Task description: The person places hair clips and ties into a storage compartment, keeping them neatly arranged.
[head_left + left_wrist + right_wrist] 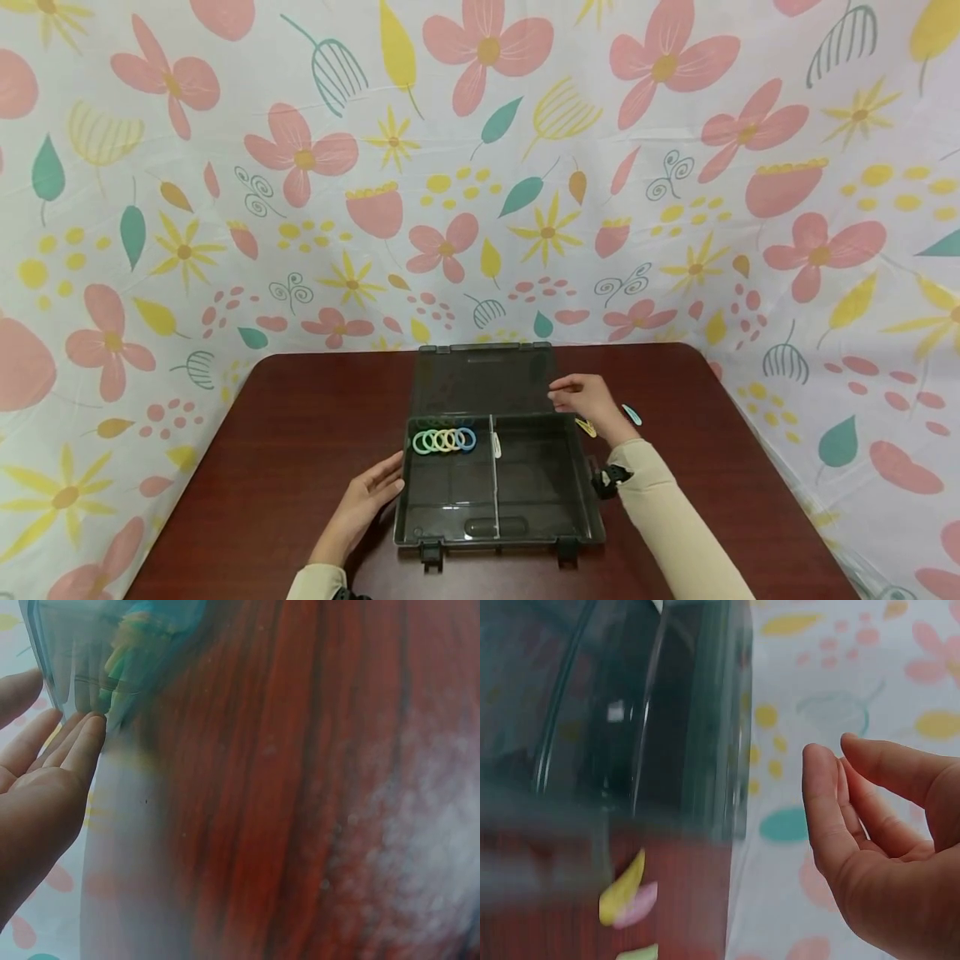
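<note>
A dark translucent box [532, 500] lies with its lid [480, 379] folded back. A row of coloured rings [444, 441] overlaps in its left compartment. In the right compartment a white snap hair clip [497, 445] lies by the divider. My left hand [365, 504] touches the box's left wall with extended fingers [82, 750]. Over the lid's right edge, my right hand [592, 402] has bent fingers [829, 802], thumb and index tips near each other, nothing visible between them. Beside the box lie a yellow hair clip [585, 427] and a bluish one [632, 414].
The box stands on a dark red wooden table [300, 433]. Two latches [432, 554] project at its front. In the right wrist view a pink clip [636, 906] overlaps the yellow one. A flowered cloth [480, 208] hangs behind and around the table.
</note>
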### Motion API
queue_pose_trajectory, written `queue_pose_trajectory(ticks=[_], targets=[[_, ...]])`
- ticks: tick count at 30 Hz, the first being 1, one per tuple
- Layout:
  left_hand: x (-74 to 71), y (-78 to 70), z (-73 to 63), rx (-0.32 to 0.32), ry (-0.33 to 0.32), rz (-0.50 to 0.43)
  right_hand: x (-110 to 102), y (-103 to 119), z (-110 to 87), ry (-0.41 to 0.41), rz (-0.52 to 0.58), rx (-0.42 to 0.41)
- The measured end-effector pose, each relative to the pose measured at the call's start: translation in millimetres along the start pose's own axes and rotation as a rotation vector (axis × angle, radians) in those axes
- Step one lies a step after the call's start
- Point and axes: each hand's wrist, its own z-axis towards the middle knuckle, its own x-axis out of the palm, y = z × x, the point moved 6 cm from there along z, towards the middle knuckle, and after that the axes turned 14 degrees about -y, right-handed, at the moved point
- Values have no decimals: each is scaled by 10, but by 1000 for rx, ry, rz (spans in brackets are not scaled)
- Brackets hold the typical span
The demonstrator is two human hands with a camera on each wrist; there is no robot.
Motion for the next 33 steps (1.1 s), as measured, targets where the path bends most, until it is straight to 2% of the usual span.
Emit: queue_pose_trajectory(ticks=[8, 15, 22, 33], targets=[[0, -9, 10, -5, 2, -9, -639, -252, 154, -73, -62, 12], [-1, -8, 7, 1, 3, -3, -999, -552, 199, -91, -97, 40], [4, 13, 3, -2, 10, -4, -1167, -858, 184, -109, -127, 66], [-3, 5, 1, 3, 8, -6, -1189, -1211, 188, -158, -164, 121]])
